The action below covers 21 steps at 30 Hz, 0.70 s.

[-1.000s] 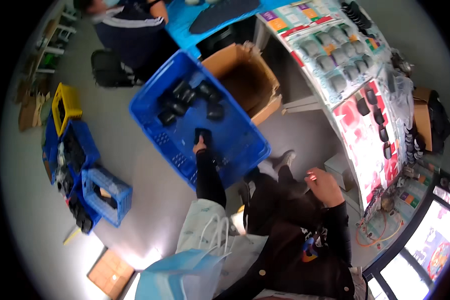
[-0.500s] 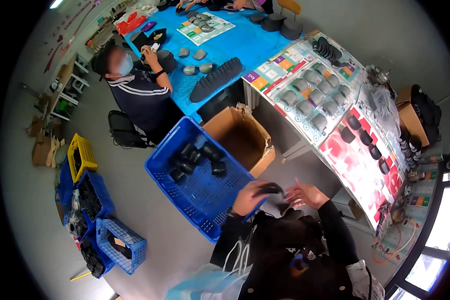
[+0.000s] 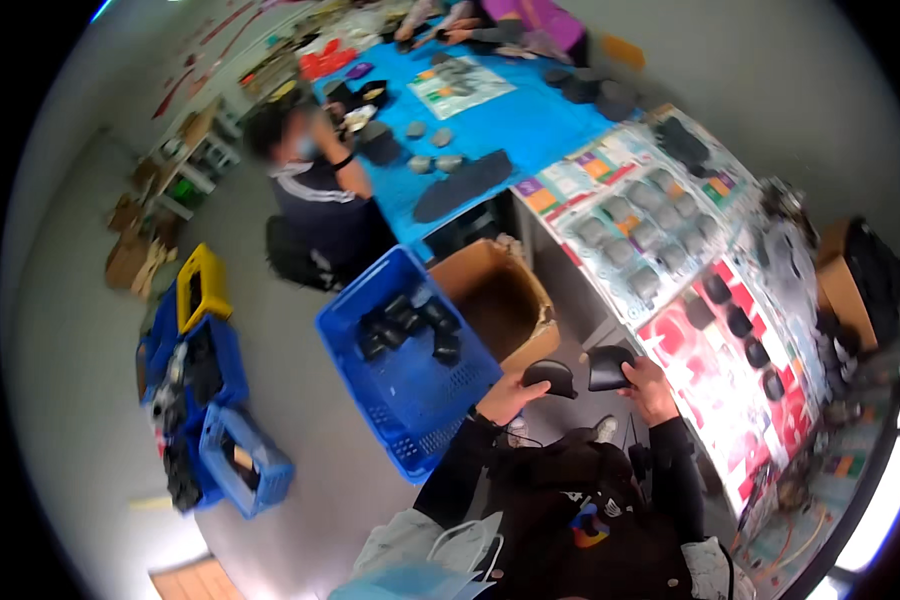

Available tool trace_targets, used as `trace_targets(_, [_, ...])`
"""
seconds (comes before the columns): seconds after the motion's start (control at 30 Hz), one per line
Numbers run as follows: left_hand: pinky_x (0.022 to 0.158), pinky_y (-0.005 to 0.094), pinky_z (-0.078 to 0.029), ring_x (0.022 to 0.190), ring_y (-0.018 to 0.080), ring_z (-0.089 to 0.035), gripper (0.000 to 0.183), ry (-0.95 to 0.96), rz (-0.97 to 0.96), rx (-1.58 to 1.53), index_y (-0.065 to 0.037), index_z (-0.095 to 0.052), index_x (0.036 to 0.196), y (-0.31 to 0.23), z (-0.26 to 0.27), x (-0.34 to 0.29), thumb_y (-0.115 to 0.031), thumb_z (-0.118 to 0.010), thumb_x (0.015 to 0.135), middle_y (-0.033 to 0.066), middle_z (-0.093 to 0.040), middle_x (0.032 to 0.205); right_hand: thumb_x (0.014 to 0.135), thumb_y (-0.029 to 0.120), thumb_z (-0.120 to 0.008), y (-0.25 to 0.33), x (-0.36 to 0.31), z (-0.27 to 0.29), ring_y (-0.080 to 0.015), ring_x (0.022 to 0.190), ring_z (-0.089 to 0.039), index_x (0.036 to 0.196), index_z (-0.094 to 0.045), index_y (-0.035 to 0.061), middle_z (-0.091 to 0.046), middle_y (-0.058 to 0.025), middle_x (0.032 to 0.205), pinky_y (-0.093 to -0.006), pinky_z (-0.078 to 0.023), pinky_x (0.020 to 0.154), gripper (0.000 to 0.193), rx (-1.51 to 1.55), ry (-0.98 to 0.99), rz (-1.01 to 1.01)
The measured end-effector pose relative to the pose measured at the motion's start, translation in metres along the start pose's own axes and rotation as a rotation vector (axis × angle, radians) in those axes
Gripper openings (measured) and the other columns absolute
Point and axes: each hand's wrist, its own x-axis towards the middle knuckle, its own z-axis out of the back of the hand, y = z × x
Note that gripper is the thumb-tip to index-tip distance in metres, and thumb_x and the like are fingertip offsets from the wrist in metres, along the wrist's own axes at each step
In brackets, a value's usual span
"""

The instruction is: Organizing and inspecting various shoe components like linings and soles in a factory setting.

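Observation:
In front of my body my left hand [image 3: 503, 398] grips a black curved cap-shaped piece [image 3: 553, 378], thumb over its edge. A similar dark curved cap [image 3: 608, 367] is held at its edge by my right hand [image 3: 652, 392]. The two pieces are close together but apart, with their rounded sides upward. To the left, a blue plastic crate [image 3: 440, 405] holds several shiny black curved pieces [image 3: 402, 318]. More dark caps [image 3: 739, 321] stand in a row on the red-and-white sheet [image 3: 680, 345] covering the right-hand table.
An open cardboard box [image 3: 530, 352] touches the crate. Several grey caps [image 3: 643, 282] sit on the patterned table. A seated person [image 3: 315, 205] works at the blue-covered table [image 3: 530, 120]; others' hands show at its far end. Stacked crates [image 3: 250, 480] stand on the floor at left.
My right hand, spread open earlier, now holds a dark cap. My left hand still grips its black piece, now turned differently. The whole view has shifted slightly.

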Motion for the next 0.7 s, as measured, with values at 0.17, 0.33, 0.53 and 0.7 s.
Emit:
trace_targets(0.17, [0.082,0.0261,-0.049,0.097,0.0094,-0.063,0.037,-0.168,0.247,0.028,0.0,-0.065,0.121,-0.007,-0.059,0.02,-0.028,-0.066,0.097,0.0015,-0.07,0.105,0.095,0.007,-0.066,0.005,0.01,0.013,-0.0099,0.072,-0.064,0.112,-0.059,-0.0031,-0.067,-0.0042,0.083,-0.0256,-0.055,0.063,0.021,-0.212,0.213,0.186])
trace_targets(0.33, [0.085,0.0252,-0.049,0.098,0.0103,-0.065,0.039,-0.374,0.208,-0.294,0.001,-0.067,0.119,-0.006,-0.102,0.033,-0.031,-0.067,0.098,0.0028,-0.071,0.109,0.096,0.009,-0.065,0.009,0.02,0.019,-0.0083,0.079,-0.065,0.109,-0.062,-0.0023,-0.069,-0.0036,0.09,-0.0255,-0.056,0.068,0.018,-0.1,0.399,0.121])
trace_targets(0.53, [0.076,0.0253,-0.05,0.09,0.0087,-0.063,0.032,-0.543,0.11,-0.206,-0.001,-0.068,0.117,0.002,-0.113,0.022,-0.026,-0.064,0.1,0.0019,-0.07,0.104,0.092,0.015,-0.07,0.018,0.025,0.022,-0.0047,0.069,-0.056,0.092,-0.065,-0.0025,-0.064,-0.0007,0.075,-0.0231,-0.041,0.059,0.018,-0.379,0.449,0.318])
trace_targets(0.7, [0.07,0.0224,-0.045,0.082,0.0054,-0.06,0.029,-0.541,0.089,-0.154,-0.003,-0.071,0.113,-0.047,-0.118,0.011,-0.027,-0.065,0.099,-0.0013,-0.07,0.097,0.091,0.016,-0.073,0.026,0.017,0.018,-0.005,0.068,-0.056,0.091,-0.066,-0.0036,-0.064,-0.0018,0.073,-0.0235,-0.043,0.061,0.021,-0.371,0.426,0.369])
